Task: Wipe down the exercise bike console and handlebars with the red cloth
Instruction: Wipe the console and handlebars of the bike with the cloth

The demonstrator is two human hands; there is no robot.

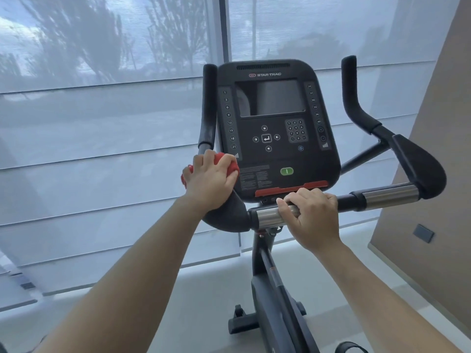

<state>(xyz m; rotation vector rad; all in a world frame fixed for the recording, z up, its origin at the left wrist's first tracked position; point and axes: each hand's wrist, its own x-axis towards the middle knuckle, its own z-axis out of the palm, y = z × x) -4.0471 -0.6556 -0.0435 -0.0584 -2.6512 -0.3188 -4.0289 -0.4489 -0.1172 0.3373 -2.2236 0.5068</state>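
Note:
The black exercise bike console (275, 128) stands in front of me with a dark screen, keypad and green button. My left hand (210, 180) holds the bunched red cloth (228, 163) against the left handlebar (209, 105), where its upright meets the elbow pad beside the console's lower left corner. My right hand (311, 216) grips the horizontal handlebar bar (390, 197) just below the console, fingers wrapped over the chrome sensor section. Most of the cloth is hidden under my left hand.
The right handlebar horn (353, 93) and its elbow pad (418, 169) stick out to the right. The bike's post (270, 278) and base run down to a pale floor. Window blinds fill the background. A beige wall (438, 149) with a socket stands at right.

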